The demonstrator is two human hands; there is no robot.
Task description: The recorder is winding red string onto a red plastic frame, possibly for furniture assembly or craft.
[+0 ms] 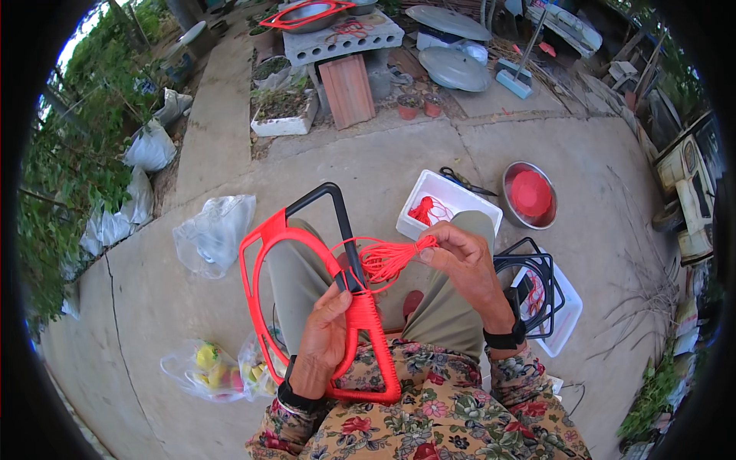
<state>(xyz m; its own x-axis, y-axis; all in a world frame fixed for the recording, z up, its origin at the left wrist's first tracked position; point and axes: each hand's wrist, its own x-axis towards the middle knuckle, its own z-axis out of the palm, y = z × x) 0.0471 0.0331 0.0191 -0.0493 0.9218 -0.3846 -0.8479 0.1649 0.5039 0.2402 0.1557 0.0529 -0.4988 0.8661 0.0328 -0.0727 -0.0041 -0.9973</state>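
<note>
One red frame (368, 313) slants across the lap (452, 326), far left to near right; beside its black handle (345, 221) a red cord bundle (383, 261) stretches rightward to the right hand (465, 262), nearer, its fingertips pinching the right end. The left hand (325, 337) grips the frame, thumb pressed on top, other fingers mostly hidden from me.

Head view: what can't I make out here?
All in the head view:
Left hand: most fingers, behind the red-and-black frame.
Red cord bundle: exact strand count; fine strands overlap.
Right-hand white foam box: some contents, behind the black frame.
Dark red shoe: mostly hidden by a trouser leg.
</note>
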